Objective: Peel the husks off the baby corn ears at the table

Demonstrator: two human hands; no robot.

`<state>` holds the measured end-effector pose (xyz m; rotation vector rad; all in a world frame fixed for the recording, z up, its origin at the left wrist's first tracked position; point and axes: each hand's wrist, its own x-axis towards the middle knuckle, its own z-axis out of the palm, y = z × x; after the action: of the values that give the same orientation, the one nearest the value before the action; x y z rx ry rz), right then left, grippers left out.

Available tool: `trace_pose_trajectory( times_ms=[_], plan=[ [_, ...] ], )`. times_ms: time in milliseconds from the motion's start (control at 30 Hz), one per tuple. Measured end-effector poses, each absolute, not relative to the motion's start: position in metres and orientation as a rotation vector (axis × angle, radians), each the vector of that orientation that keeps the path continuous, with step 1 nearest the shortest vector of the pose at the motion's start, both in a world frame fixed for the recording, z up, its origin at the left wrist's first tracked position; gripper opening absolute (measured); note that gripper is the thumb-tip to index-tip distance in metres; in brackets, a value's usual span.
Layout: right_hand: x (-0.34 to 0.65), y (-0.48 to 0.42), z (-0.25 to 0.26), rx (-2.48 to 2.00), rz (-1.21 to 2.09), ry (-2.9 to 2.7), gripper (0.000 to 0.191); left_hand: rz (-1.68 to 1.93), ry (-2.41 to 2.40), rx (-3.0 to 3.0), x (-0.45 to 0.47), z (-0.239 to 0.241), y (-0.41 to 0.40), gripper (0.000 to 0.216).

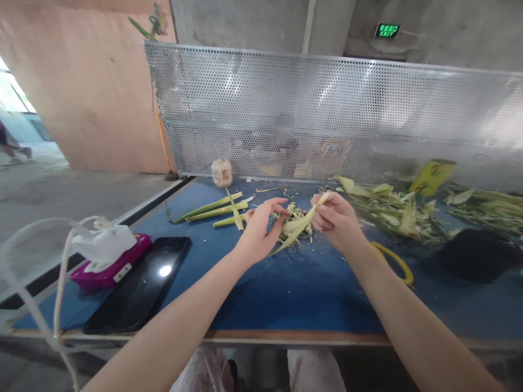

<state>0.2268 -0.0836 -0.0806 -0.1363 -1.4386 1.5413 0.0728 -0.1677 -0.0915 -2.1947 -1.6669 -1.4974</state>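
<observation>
My right hand (pixel 335 219) is closed on the narrow end of a pale green corn husk (pixel 300 226), thumb and fingers pinched together. The husk slants down to the left over the table, its free tip near my left wrist. Beside the husk, my left hand (pixel 261 228) has its thumb and fingers apart and grips nothing that I can see. Under and behind the husk is a small heap of shredded husk bits (pixel 292 212), partly hidden. Several longer green husk pieces (pixel 218 209) lie just left of my left hand.
A large pile of husks (pixel 392 212) covers the right side of the blue table (pixel 278 294), near a yellow ring (pixel 394 264) and a black object (pixel 478 255). At left are a dark tablet (pixel 143 288) and a magenta tissue box (pixel 110 267). A perforated metal screen (pixel 253 92) stands behind.
</observation>
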Motion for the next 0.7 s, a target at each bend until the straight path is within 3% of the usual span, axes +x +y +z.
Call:
trace_pose_trajectory(
  times_ms=[100, 367, 700],
  plan=[
    [0.2267, -0.0832, -0.0802, -0.167, 1.522, -1.393, 0.014, -1.592, -1.645, -2.186, 0.0714, -0.0897, -0.1674, 0.018],
    [0.2269, -0.0785, -0.079, -0.219, 1.431, -1.314, 0.017, -1.586, -1.556, -2.238, 0.0707, -0.0881, -0.1684, 0.029],
    [0.2316, -0.08, -0.0726, -0.198, 1.479, -1.202, 0.017, -1.693, -1.729, -2.073, 0.0674, -0.0886, -0.1648, 0.008]
  ],
)
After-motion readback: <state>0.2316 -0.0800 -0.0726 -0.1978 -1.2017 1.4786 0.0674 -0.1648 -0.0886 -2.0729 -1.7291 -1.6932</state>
